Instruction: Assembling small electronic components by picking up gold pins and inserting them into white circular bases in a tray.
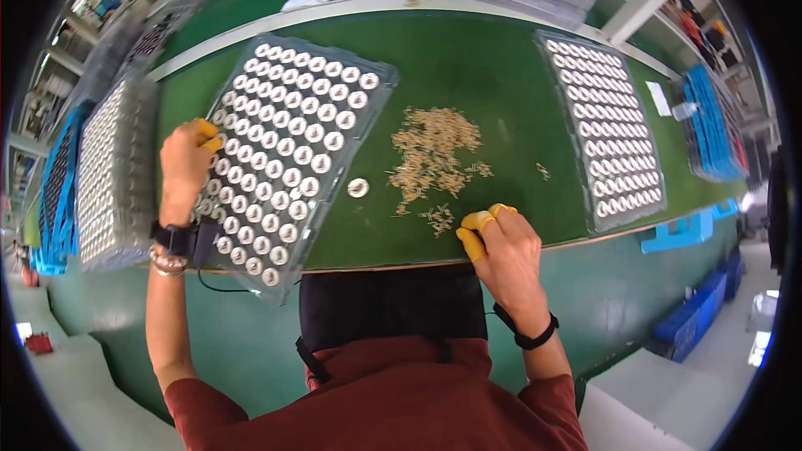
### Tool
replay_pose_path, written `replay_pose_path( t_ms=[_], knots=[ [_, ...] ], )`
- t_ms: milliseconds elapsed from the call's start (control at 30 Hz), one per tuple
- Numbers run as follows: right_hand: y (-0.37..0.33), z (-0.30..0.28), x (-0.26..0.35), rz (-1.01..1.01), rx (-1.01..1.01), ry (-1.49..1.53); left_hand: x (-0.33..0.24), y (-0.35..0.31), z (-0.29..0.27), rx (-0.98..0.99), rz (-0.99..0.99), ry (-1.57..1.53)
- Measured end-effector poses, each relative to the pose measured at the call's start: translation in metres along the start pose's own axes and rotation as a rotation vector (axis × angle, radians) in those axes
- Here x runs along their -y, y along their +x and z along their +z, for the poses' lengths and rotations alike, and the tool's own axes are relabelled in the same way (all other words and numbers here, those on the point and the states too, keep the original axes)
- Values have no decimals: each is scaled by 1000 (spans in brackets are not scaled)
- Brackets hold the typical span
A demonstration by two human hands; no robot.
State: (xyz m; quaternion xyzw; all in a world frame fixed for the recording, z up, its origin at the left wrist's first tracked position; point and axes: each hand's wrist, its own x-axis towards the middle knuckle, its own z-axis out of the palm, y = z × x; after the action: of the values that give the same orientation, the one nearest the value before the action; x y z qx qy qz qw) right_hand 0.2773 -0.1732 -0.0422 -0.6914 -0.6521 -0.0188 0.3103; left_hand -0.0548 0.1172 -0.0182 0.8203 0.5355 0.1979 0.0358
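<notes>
The left hand (pixel 185 169) steadied the tray (pixel 292 159) at its left edge, fingers together on it, while the right hand (pixel 505 250), fingers pinched together, picked at pins (pixel 436 154) near the counter's (pixel 501 92) front edge.

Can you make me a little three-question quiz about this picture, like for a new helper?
1. True or false: the left hand rests on the tray of round white parts.
2. What colour are the covers on the right hand's fingers?
3. The loose pile of small tan pieces lies: A) inside a tray, B) on the green table, C) in a blue bin.

Key: 1 true; 2 yellow; 3 B.
</notes>
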Motion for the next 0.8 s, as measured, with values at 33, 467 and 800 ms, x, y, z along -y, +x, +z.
replay_pose_path(
  t_ms=[33, 467, 800],
  knots=[
    [-3, 0, -1, 15, 0, -17, -1, 1, -1, 18, -16, -5],
    [5, 11, 10, -38, 30, -10, -76, -64, -33, 47, -212, -806],
    [-10, -9, -14, 221, -116, 84, -156, -145, 7, 326, -275, -1440]
  ],
)
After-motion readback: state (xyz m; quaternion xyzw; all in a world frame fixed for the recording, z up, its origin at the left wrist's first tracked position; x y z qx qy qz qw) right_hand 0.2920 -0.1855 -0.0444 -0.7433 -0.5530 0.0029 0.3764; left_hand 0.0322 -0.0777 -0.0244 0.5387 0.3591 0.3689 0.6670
